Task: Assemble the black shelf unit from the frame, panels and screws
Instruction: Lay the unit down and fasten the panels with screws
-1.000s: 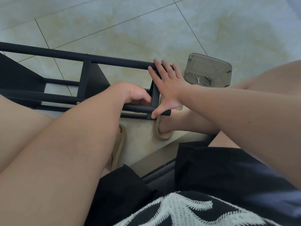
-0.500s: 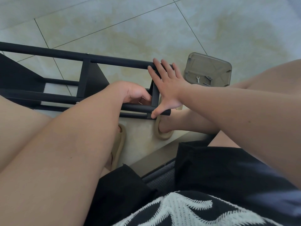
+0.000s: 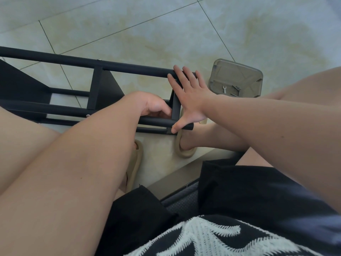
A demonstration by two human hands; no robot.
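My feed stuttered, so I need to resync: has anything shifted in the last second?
Nothing visibly changed. The right hand lies flat against the end of the black frame, the left hand sits curled inside it, and the tray rests on the floor beside it.

frame [image 3: 55, 59] cut off left, tray [image 3: 239, 78] contents indistinct

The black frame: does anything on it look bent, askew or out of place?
Nothing stands out. The black frame lies on its side on the tiled floor, bars straight. The right hand presses flat on its end; the left hand curls at the joint, its fingertips hidden.
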